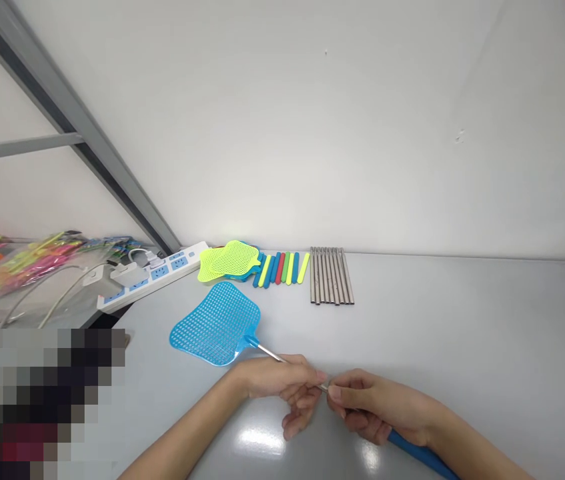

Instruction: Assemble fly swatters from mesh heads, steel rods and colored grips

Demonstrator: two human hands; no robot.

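A fly swatter with a blue mesh head (pixel 219 323) lies across both hands, its thin metal rod running down to the right. My left hand (pixel 282 383) is closed on the rod, thumb and forefinger pinching it, other fingers curled below. Close beside it, my right hand (pixel 369 403) grips the rod further along, fingertips almost meeting the left ones. The blue handle (pixel 419 455) comes out beneath my right palm toward the bottom edge. Part of the rod is hidden by the fingers.
Yellow and blue swatter heads (pixel 232 260) are piled at the back, beside a row of coloured handles (pixel 285 269) and several metal rods (pixel 331 275). A white power strip (pixel 162 277) with plugged-in cables stands left, near bagged colourful items (pixel 27 263). A white wall (pixel 362 133) rises behind.
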